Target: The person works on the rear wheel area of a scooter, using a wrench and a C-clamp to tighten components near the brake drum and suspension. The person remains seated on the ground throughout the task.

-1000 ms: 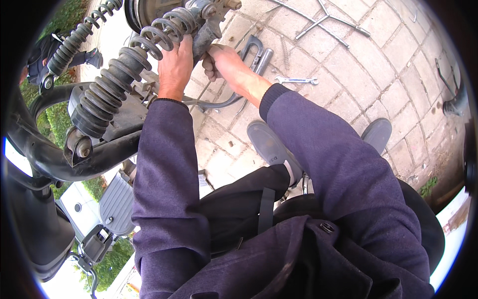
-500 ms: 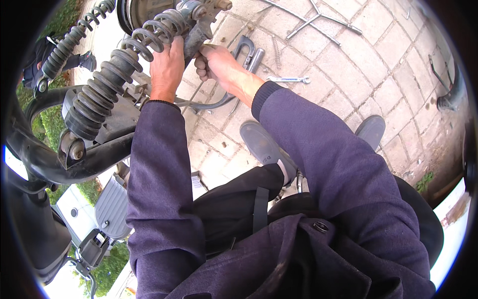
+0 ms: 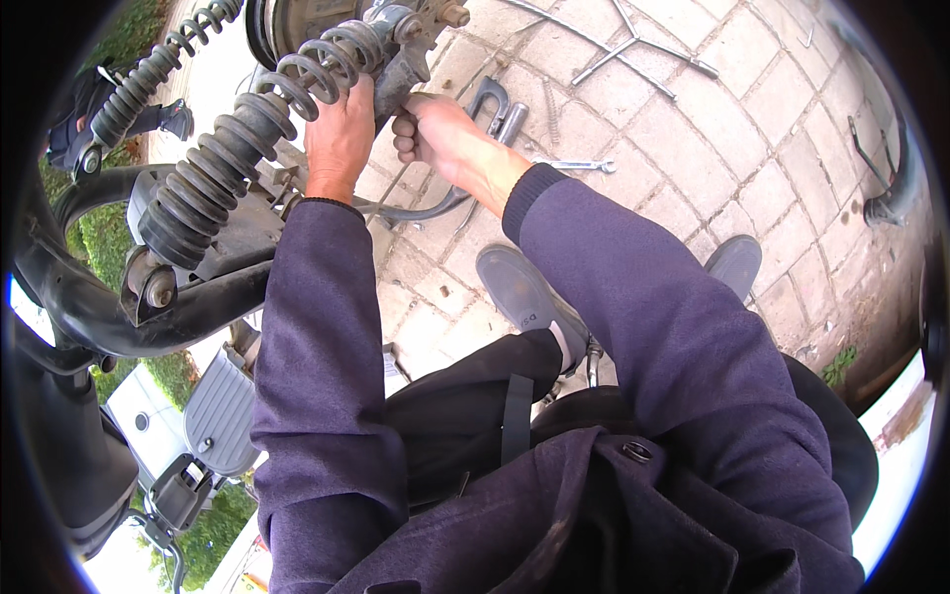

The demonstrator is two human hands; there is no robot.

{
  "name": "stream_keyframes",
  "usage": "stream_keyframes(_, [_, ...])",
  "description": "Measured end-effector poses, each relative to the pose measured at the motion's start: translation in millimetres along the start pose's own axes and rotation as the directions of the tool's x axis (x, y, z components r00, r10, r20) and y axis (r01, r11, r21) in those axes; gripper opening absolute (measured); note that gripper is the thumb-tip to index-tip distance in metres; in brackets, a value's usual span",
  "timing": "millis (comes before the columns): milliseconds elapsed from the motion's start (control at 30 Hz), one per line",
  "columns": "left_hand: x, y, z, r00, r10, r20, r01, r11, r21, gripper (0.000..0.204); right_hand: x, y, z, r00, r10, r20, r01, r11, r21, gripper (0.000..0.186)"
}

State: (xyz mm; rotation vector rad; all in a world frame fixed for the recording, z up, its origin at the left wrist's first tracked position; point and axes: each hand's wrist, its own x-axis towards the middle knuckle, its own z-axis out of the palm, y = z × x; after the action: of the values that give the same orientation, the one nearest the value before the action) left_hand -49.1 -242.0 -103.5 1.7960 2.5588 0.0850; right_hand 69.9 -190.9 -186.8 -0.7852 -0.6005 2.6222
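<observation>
We should hold the coil spring steady and keep a tight grip. Our left hand wraps around the spring's lower end, near the wheel. Our right hand is a closed fist on the metal part beside it.

The left hand's fingertips were hidden behind the coil spring; the wheel hub was cut off by the top edge.

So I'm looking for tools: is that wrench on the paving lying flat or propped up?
Lying flat. The wrench rests full length on the paving, just beyond the right hand.
</observation>
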Motion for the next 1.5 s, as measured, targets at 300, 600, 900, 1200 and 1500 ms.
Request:
stream_keyframes(300, [0,-3,4,0.993,0.105,-0.045,-0.097,0.983,0.154,0.021,-8,-3,0,0.923,-0.380,-0.053,0.223,0.643,-0.732,0.039])
stream_keyframes(600, [1,-4,3,1.000,0.000,0.022,-0.001,0.999,0.047,0.020,-1,-2,2,0.986,0.164,0.024,-0.165,0.971,0.171,0.026])
stream_keyframes(900, [3,11,-1,0.979,-0.196,-0.056,0.177,0.954,-0.241,0.038,-28,-21,-40,0.999,-0.041,-0.019,0.029,0.911,-0.410,0.035])
stream_keyframes(1200, [7,-8,5,0.993,0.114,-0.034,-0.113,0.993,0.028,0.007,-21,-140,-232,0.760,-0.506,0.407,-0.136,-0.737,-0.662,0.021])
stream_keyframes(1500, [9,-1,-1,0.998,-0.020,0.054,0.023,0.998,-0.063,0.016,-11,-160,-289,0.596,-0.304,0.743,0.237,-0.818,-0.525,0.027])
